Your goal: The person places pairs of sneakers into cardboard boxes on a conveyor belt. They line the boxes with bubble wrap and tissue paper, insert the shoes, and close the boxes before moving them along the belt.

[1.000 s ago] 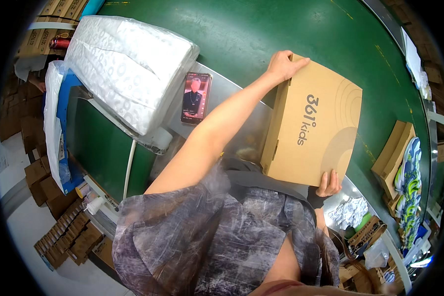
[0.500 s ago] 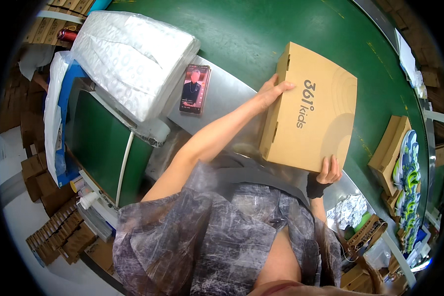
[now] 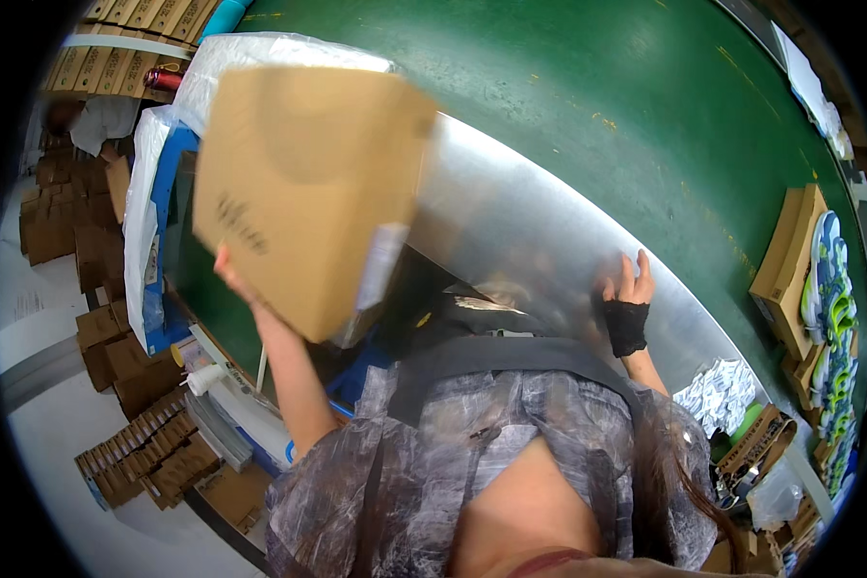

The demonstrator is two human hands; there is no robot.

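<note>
A closed brown cardboard shoebox (image 3: 313,183), blurred by motion, is raised on my left side. My left hand (image 3: 237,275) grips its lower left edge; most of the fingers are hidden by the box. One end of the box carries a pale label (image 3: 380,265). Wearing a black wrist wrap (image 3: 626,328), my right hand (image 3: 631,281) is over the metal strip (image 3: 539,212) with its fingers apart and nothing in it. Behind the box, a plastic-wrapped white bundle (image 3: 260,48) shows only in part.
A green work surface (image 3: 549,87) stretches beyond the metal strip. At right stand an opened cardboard box (image 3: 785,270) and a row of blue-green shoes (image 3: 831,318). Crumpled white paper (image 3: 718,395) lies near my right side. Flattened cardboard (image 3: 149,453) is stacked at lower left.
The shoebox has swung from right of centre to the left in my left hand, turning as it went. My right hand has let go of it. The phone is now out of sight.
</note>
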